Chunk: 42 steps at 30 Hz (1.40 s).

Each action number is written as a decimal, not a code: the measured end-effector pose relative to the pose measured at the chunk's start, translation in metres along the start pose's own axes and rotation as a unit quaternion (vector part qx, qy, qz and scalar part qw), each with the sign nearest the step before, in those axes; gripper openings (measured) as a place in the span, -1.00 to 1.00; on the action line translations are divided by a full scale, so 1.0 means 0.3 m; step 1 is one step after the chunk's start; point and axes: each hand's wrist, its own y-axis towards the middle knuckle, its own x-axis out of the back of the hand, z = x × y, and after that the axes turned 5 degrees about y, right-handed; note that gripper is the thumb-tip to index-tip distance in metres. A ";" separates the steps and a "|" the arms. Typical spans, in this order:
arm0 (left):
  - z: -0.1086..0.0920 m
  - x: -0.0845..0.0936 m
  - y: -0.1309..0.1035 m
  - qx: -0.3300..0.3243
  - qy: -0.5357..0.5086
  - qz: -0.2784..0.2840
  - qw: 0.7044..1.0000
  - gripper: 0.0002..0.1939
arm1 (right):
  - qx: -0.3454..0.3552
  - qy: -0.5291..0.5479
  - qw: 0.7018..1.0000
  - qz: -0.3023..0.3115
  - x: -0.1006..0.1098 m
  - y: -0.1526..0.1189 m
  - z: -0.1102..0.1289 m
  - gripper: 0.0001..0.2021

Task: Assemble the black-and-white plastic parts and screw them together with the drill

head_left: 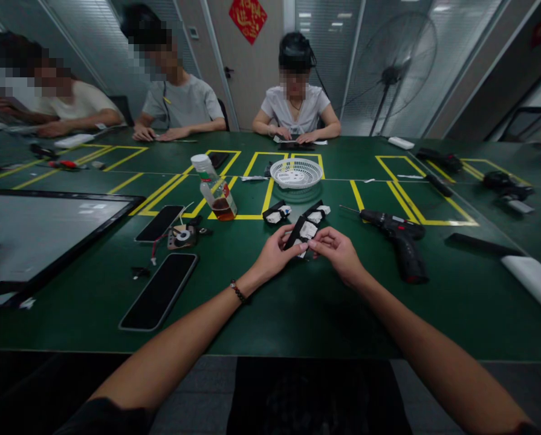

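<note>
A small black piece with white material on it (308, 229) is held up between my hands, above the green table (270, 326). My left hand (277, 251) is closed on its left side, thumb and fingers gripping the black part. From the right, my right hand (336, 251) pinches its lower right edge. Just beyond my fingers lie two similar black pieces with white material, one to the left (277, 212) and one to the right (318, 211).
Nearby on the left are a bottle (218, 190), a speaker-like part (182, 236), two phones (159, 293) and a large framed panel (48, 241). A cordless drill (401, 235) lies right. Beyond are a white basket (296, 173) and three seated people.
</note>
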 end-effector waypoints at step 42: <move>0.006 0.063 0.027 0.072 -0.038 -0.059 0.995 -0.54 | 0.141 -0.478 0.850 0.170 0.037 -0.006 -0.043 -0.89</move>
